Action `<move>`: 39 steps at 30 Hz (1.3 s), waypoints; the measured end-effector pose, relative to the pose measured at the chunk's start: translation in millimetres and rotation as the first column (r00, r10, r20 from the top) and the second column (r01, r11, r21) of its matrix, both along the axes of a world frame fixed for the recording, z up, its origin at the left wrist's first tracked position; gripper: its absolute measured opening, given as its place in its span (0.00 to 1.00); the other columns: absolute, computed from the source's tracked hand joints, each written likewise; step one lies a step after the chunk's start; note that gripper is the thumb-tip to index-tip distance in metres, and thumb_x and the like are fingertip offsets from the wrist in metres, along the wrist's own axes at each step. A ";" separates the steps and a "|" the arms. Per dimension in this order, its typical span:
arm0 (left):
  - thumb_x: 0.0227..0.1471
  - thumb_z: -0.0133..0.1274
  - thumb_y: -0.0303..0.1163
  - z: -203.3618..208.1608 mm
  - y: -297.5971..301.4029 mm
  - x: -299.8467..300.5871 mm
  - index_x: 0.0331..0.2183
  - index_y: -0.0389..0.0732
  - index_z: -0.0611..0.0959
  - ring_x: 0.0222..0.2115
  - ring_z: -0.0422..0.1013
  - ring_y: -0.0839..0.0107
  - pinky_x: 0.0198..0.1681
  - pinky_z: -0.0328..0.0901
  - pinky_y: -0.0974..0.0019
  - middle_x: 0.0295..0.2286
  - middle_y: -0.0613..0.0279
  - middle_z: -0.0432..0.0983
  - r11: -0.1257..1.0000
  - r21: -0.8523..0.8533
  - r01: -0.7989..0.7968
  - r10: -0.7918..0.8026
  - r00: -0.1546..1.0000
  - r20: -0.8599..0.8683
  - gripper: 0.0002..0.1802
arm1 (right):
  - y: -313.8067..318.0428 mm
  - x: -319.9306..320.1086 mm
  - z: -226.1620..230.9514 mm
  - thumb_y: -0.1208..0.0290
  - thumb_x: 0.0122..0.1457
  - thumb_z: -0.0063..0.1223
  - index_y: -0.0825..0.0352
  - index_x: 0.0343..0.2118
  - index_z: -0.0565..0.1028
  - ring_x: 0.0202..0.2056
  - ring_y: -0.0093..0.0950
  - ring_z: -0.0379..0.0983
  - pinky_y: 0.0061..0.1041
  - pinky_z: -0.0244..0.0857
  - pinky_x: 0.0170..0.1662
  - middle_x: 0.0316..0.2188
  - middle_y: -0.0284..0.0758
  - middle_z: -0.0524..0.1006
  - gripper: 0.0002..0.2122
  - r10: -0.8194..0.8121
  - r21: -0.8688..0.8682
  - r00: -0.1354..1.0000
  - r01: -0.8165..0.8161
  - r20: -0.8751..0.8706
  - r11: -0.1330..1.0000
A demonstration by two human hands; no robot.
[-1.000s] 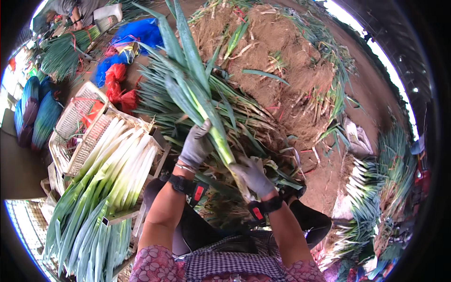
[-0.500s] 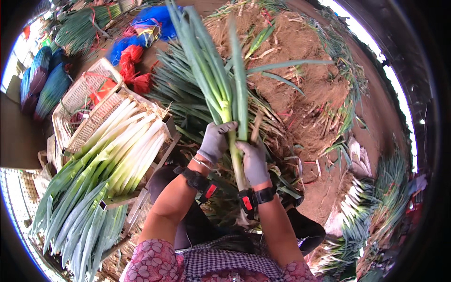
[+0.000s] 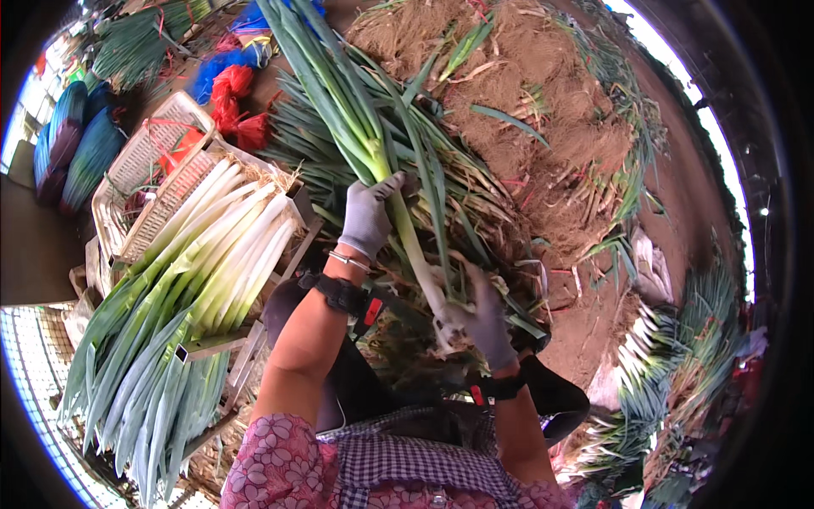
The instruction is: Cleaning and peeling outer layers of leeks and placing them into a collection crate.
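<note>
My left hand (image 3: 370,216), in a grey glove, is closed around the stalk of a large green onion (image 3: 409,237). Its green leaves point up and away to the left, and its white root end slants down toward my lap. My right hand (image 3: 489,322), also gloved and blurred by motion, is beside that root end. A loose outer leaf (image 3: 437,212) runs down along the stalk to the right fingers, which appear closed on its lower end. Beneath lies a heap of untrimmed green onions (image 3: 314,136).
On the left, cleaned green onions (image 3: 229,254) lie across a stand beside a white plastic basket (image 3: 165,216). Red plastic ties (image 3: 233,106) lie behind it. A brown mound of roots and peelings (image 3: 534,110) spreads ahead to the right; more green onions (image 3: 640,365) lie at the far right.
My right hand has moved down from mid-stalk to the root end, and the outer leaf has come down with it. My left hand and the green onion have shifted left and away.
</note>
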State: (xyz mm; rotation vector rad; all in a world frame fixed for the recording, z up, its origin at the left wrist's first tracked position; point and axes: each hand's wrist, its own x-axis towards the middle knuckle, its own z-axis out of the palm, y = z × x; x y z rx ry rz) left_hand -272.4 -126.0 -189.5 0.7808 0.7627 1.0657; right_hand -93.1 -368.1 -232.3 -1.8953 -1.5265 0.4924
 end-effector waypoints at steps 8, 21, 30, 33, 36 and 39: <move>0.64 0.56 0.34 -18.1 -10.9 20.2 0.44 0.30 0.80 0.22 0.76 0.65 0.33 0.76 0.63 0.26 0.59 0.80 0.970 -0.074 0.232 -0.225 0.970 0.094 0.15 | 27.4 -28.2 4.5 0.67 0.65 0.62 0.69 0.57 0.72 0.40 0.27 0.77 0.25 0.71 0.42 0.40 0.37 0.78 0.21 -0.123 -0.336 0.784 -0.115 -0.609 0.935; 0.51 0.64 0.30 -107.5 0.2 94.1 0.28 0.31 0.86 0.16 0.72 0.66 0.21 0.67 0.61 0.19 0.61 0.77 0.927 -0.368 0.074 -0.199 0.929 -0.312 0.10 | -41.0 -38.6 43.7 0.71 0.67 0.54 0.73 0.44 0.73 0.35 0.37 0.73 0.35 0.67 0.39 0.35 0.44 0.76 0.10 0.100 0.052 0.993 -0.097 -0.063 0.994; 0.48 0.63 0.30 -124.7 66.1 81.6 0.24 0.35 0.82 0.16 0.72 0.69 0.17 0.65 0.60 0.17 0.63 0.74 0.988 -0.122 -0.095 0.028 0.886 -0.463 0.09 | -130.4 8.4 50.9 0.76 0.63 0.54 0.71 0.46 0.76 0.32 0.33 0.73 0.32 0.66 0.35 0.35 0.40 0.75 0.10 -0.002 -0.123 0.997 -0.008 -0.081 0.992; 0.51 0.61 0.28 -83.9 48.5 93.2 0.24 0.35 0.80 0.14 0.68 0.69 0.17 0.64 0.62 0.16 0.64 0.72 0.987 -0.106 -0.123 0.096 0.968 -0.234 0.09 | -80.5 42.3 42.5 0.76 0.59 0.61 0.71 0.58 0.74 0.52 0.39 0.78 0.32 0.69 0.57 0.52 0.44 0.79 0.22 0.013 -0.207 0.995 -0.033 -0.098 0.978; 0.55 0.61 0.29 -58.4 15.2 104.1 0.29 0.35 0.81 0.15 0.69 0.70 0.21 0.64 0.64 0.18 0.64 0.74 0.990 -0.032 -0.138 0.129 0.973 -0.191 0.08 | 31.9 19.9 53.2 0.74 0.57 0.65 0.71 0.57 0.73 0.48 0.50 0.77 0.41 0.71 0.51 0.46 0.51 0.79 0.24 0.042 0.201 0.988 -0.010 -0.152 0.980; 0.57 0.60 0.26 -9.7 -9.4 104.6 0.36 0.34 0.81 0.21 0.75 0.69 0.27 0.70 0.66 0.23 0.61 0.77 0.997 0.075 0.019 -0.010 0.993 -0.117 0.07 | 49.6 27.5 -11.8 0.70 0.60 0.64 0.70 0.57 0.73 0.48 0.47 0.77 0.40 0.70 0.52 0.47 0.50 0.80 0.23 0.037 -0.005 0.976 -0.038 -0.216 0.999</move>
